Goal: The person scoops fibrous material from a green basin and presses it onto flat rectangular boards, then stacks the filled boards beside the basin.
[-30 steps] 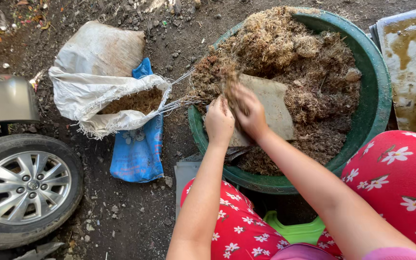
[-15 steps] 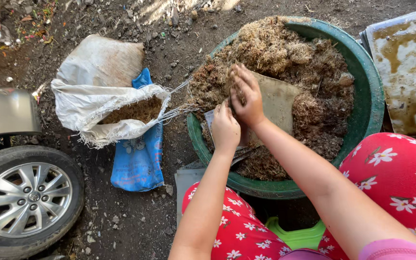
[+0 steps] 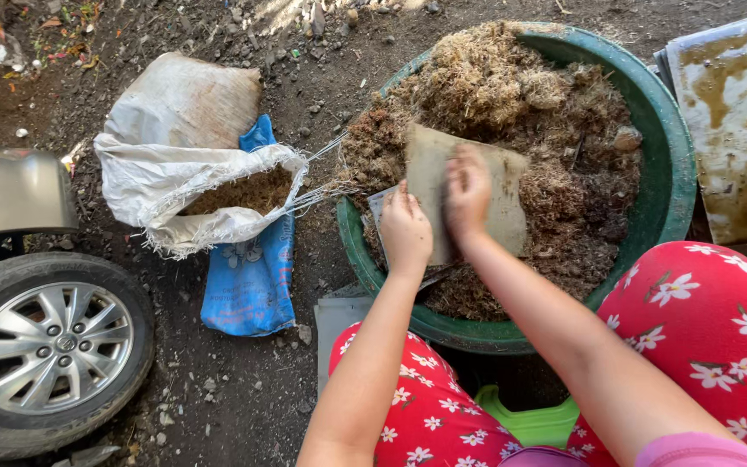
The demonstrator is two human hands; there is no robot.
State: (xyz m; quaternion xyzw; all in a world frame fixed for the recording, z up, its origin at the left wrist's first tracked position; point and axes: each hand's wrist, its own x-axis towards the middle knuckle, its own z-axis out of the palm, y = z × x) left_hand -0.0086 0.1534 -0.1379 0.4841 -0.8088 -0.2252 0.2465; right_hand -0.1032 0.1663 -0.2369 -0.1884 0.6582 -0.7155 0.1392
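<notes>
Smooth green plastic basin (image 3: 669,173) holds coarse, fibrous brown compost (image 3: 512,95) — beside it, a frayed woven white sack (image 3: 175,147).

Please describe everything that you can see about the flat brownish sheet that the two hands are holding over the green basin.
The flat sheet looks like thin, dirty card or stiff bag material, tan-brown and roughly rectangular, with worn edges. It lies tilted on the fibrous brown material heaped in the green basin. The left hand grips its near left edge, and the right hand presses on its middle. A greyish layer shows at its lower left corner. Its underside is hidden.
</notes>
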